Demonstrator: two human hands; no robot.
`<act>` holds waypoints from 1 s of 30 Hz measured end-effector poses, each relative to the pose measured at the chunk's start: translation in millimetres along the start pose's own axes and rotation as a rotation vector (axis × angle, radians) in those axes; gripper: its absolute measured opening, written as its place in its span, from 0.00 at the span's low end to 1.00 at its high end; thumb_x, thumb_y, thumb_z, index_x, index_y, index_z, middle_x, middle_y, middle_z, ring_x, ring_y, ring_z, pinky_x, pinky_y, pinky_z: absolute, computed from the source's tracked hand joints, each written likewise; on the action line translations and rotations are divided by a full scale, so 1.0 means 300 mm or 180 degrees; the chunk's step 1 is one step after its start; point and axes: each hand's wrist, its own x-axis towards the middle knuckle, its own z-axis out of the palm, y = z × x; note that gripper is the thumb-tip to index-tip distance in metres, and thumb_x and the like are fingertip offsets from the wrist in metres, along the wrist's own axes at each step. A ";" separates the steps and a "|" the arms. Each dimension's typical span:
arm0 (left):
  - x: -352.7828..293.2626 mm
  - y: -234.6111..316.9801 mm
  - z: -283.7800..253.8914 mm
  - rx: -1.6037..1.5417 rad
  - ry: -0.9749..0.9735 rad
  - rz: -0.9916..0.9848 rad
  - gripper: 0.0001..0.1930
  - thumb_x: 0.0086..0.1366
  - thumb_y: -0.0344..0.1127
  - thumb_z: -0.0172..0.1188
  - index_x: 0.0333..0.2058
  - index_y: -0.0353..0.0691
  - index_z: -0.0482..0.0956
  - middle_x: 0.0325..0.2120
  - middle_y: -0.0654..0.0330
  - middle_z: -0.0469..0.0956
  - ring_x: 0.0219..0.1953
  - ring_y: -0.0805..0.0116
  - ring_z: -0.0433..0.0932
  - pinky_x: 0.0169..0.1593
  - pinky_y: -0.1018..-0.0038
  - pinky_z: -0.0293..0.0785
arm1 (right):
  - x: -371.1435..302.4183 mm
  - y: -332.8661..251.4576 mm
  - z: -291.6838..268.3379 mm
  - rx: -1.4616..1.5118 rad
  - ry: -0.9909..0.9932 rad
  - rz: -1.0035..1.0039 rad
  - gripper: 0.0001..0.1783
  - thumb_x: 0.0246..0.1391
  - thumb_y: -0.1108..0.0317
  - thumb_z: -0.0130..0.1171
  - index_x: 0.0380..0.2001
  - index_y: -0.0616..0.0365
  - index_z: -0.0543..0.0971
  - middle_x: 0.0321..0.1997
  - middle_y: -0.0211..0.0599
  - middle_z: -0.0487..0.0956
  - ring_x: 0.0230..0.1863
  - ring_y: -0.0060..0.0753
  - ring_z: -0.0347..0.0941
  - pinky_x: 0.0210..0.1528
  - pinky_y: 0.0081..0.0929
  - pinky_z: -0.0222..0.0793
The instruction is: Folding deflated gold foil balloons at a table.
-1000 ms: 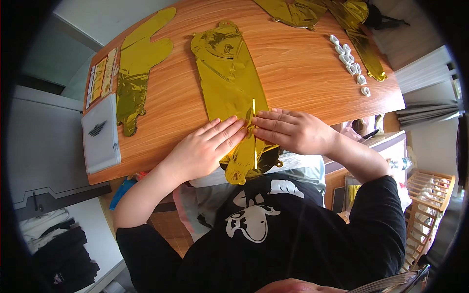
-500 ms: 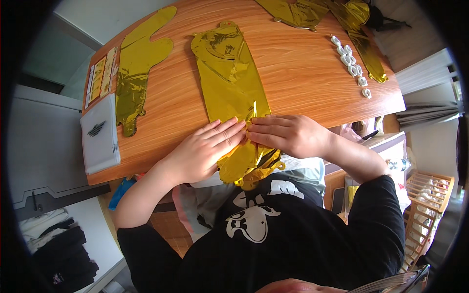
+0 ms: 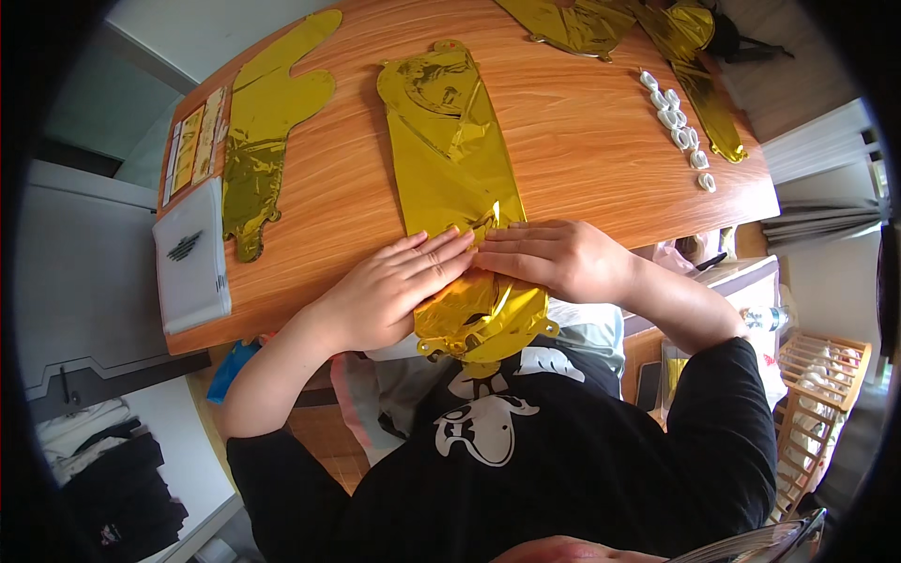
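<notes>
A long gold foil balloon, uninflated, runs lengthwise over the wooden table towards me. Its near end hangs past the table edge in front of my shirt, wrinkled and shiny, with small tabs at its sides. My left hand lies flat on the foil near the edge, fingers stretched out and pointing right. From the other side my right hand presses flat on the same balloon, its fingers reaching left. The two sets of fingertips meet over the middle of the foil. Neither hand grips anything; the foil under the palms is hidden.
Another flat gold foil balloon lies at the left, beside a stack of clear plastic bags and a printed card. More gold foil is at the far right. Several small white ribbon rolls stand in rows at the right.
The balloon has shifted slightly to the right, and its overhanging near end has spread out flatter, showing a side tab at each edge. Both hands stay nearly in place.
</notes>
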 end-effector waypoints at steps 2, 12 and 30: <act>-0.002 -0.001 0.004 -0.0026 0.0053 -0.0012 0.42 0.56 0.21 0.56 0.73 0.38 0.61 0.76 0.54 0.56 0.78 0.58 0.53 0.77 0.54 0.51 | -0.001 0.000 0.000 0.0073 -0.0003 0.0090 0.24 0.59 0.68 0.62 0.58 0.61 0.79 0.54 0.47 0.84 0.56 0.47 0.82 0.58 0.40 0.81; -0.011 0.019 0.033 -0.0081 0.1125 0.0016 0.22 0.59 0.30 0.65 0.54 0.42 0.83 0.53 0.55 0.84 0.56 0.55 0.82 0.62 0.57 0.76 | 0.010 0.000 -0.001 0.0237 0.0021 0.0252 0.26 0.58 0.68 0.64 0.60 0.56 0.77 0.55 0.43 0.84 0.58 0.46 0.81 0.57 0.38 0.82; -0.003 0.045 0.043 0.0114 0.1217 0.0067 0.27 0.51 0.24 0.69 0.53 0.44 0.83 0.53 0.61 0.83 0.56 0.58 0.81 0.58 0.61 0.79 | 0.009 0.006 0.002 0.0478 -0.0028 0.0199 0.24 0.54 0.71 0.67 0.55 0.63 0.80 0.53 0.49 0.84 0.55 0.53 0.82 0.59 0.44 0.80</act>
